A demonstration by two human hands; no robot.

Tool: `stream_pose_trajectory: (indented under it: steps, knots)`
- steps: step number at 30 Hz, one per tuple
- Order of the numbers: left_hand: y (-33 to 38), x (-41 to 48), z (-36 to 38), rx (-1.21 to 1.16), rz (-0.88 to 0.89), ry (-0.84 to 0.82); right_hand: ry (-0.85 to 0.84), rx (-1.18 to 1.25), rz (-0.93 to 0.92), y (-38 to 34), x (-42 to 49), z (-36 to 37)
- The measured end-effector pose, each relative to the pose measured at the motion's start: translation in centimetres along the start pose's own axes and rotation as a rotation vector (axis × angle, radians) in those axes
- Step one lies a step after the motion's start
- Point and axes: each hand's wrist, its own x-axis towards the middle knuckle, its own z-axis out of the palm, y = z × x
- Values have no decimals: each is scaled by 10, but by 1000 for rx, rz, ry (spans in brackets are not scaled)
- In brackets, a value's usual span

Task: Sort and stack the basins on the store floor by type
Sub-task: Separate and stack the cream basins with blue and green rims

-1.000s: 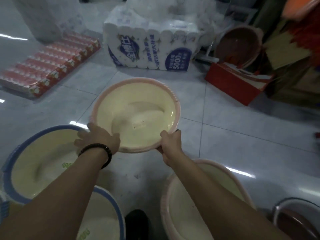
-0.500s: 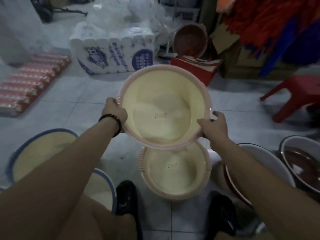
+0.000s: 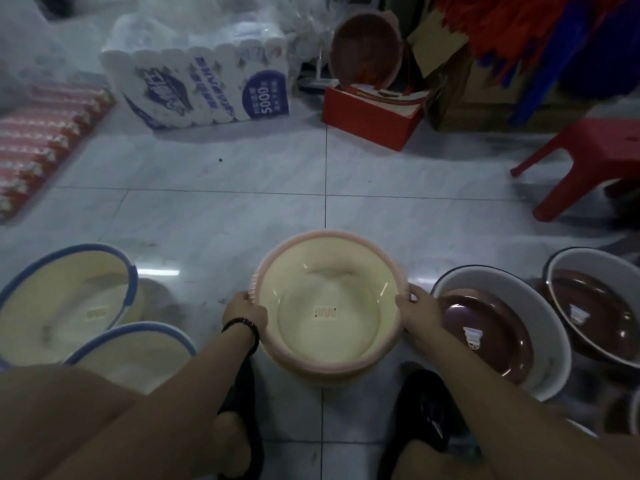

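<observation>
1. Centrally, a pink-rimmed basin (image 3: 329, 306) is held low over the tiled floor (image 3: 242, 220); a second pink rim (image 3: 311, 374) is seen just beneath it.
2. Its left edge is gripped by the left hand (image 3: 246, 310), fingers curled; its right edge is gripped likewise by the right hand (image 3: 417, 308).
3. Blue-rimmed basins (image 3: 65, 299) are set leftward; brown-lined basins (image 3: 502, 327) rightward.

tissue-roll pack (image 3: 204, 84) far left | red box (image 3: 370, 119) | red stool (image 3: 588, 157) right

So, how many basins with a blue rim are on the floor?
2. One blue-rimmed basin stands at the far left; the second blue-rimmed basin lies nearer, partly overlapping it. Others may be nested below, hidden.
</observation>
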Motion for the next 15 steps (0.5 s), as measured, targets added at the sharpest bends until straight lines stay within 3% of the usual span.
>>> stream_pose_trajectory:
  steps: [11, 15]
  knots:
    - [-14, 29, 18, 246, -22, -196, -236, -335, 71, 25, 22, 26]
    - [-9, 40, 7, 141, -245, -353, -258, -272, 260, 13, 26, 37]
